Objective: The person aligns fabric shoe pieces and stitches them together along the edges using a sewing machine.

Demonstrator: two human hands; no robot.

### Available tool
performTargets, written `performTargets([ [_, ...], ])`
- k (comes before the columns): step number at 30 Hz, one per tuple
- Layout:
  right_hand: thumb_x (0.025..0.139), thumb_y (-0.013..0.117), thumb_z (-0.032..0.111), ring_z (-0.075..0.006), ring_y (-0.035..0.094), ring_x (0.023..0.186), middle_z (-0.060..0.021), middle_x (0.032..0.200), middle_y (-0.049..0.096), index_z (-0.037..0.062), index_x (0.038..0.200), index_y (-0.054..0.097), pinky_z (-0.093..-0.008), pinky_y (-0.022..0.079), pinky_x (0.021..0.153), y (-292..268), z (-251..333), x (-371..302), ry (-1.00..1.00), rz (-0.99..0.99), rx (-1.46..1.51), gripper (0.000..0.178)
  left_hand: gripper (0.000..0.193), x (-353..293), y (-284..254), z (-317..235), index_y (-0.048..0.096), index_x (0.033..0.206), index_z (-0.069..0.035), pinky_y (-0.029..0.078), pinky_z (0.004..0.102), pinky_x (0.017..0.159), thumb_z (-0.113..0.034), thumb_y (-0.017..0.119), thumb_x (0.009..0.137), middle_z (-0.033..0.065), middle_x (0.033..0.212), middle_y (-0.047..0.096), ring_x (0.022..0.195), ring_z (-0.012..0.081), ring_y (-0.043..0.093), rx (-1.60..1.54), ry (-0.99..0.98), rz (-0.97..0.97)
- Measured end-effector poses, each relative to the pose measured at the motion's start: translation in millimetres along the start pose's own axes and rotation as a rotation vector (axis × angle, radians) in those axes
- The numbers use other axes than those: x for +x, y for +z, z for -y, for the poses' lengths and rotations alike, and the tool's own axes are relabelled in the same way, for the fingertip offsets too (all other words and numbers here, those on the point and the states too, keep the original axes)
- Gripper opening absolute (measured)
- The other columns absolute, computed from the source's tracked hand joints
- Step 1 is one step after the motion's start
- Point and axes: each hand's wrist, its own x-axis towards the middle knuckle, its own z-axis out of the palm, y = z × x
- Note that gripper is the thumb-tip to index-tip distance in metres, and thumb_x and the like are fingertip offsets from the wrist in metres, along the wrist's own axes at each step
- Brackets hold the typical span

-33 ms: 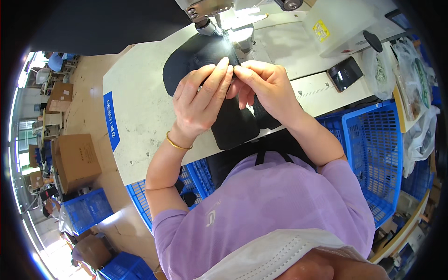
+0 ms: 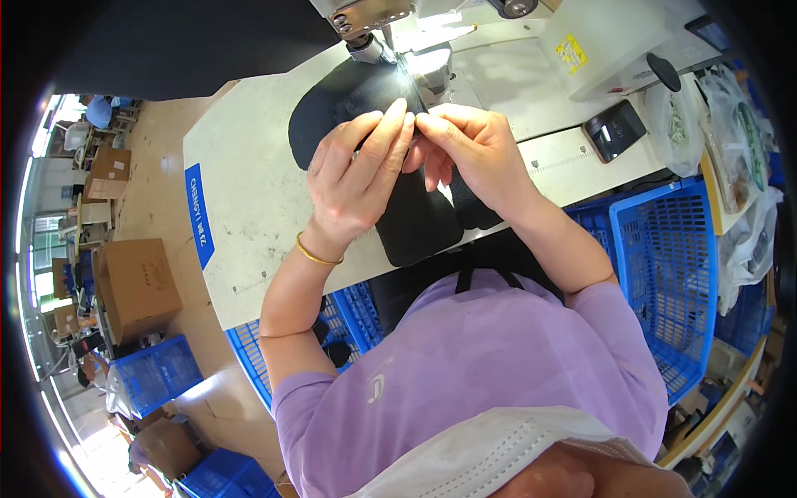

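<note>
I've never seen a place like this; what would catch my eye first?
First, probably, the left hand and right hand, close together over black material that runs up under the brightly lit machine head at top centre. Then the purple shirt filling the lower middle, and the big blue basket at the right.

Open tabletop [image 2: 241, 199] is stretching left of the left hand [image 2: 353, 170]; the sewing-machine head [image 2: 369, 21] is blocking passage ahead; 1 phone [image 2: 614, 130] is lying farther right.
</note>
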Motion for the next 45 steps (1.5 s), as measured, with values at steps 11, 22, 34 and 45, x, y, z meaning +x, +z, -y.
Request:
performTargets([
  [11, 0.1, 0.052, 0.02, -0.0088, 0.061, 0.054, -0.0072, 0.076, 0.07, 0.0, 0.09, 0.066, -0.0199, 0.045, 0.048, -2.4, -3.6, 26.1, -0.001, -0.005, 0.076, 0.026, 0.03, 4.8, 16.8, 21.6, 0.074, 0.093, 0.0, 0.053, 0.0322, 0.077, -0.014, 0.076, 0.065, 0.0078, 0.099, 0.07, 0.092, 0.022, 0.064, -0.007, -0.026, -0.039],
  [22, 0.099, 0.056, 0.02, -0.0092, 0.062, 0.056, -0.0097, 0.081, 0.072, -0.0014, 0.101, 0.069, -0.0194, 0.046, 0.049, -1.0, -9.4, 23.9, -0.013, 0.003, 0.06, 0.026, 0.035, 3.6, 34.1, 47.2, 0.073, 0.095, -0.001, 0.051, 0.032, 0.072, 0.003, 0.064, 0.061, 0.0058, 0.096, 0.069, 0.091, 0.0214, 0.064, -0.066, -0.059, -0.108],
  [34, 0.099, 0.054, 0.02, -0.0088, 0.062, 0.055, -0.0096, 0.081, 0.072, -0.0006, 0.1, 0.069, -0.0194, 0.044, 0.049, -4.4, -15.6, 20.2, 0.048, 0.041, 0.063, 0.025, 0.036, 4.8, 33.9, 45.0, 0.072, 0.096, -0.002, 0.051, 0.034, 0.073, 0.003, 0.064, 0.061, 0.0054, 0.098, 0.068, 0.091, 0.0223, 0.064, -0.032, -0.06, -0.1],
  [45, 0.099, 0.054, 0.019, -0.0081, 0.062, 0.055, -0.0083, 0.08, 0.072, 0.0008, 0.098, 0.069, -0.0194, 0.044, 0.049, -6.2, -9.5, 5.4, 0.078, 0.105, 0.025, 0.024, 0.047, -3.2, 38.1, 40.7, 0.067, 0.109, -0.003, 0.042, 0.038, 0.09, 0.0, 0.069, 0.062, 0.0066, 0.115, 0.063, 0.103, 0.0267, 0.058, 0.187, -0.379, -0.003],
])
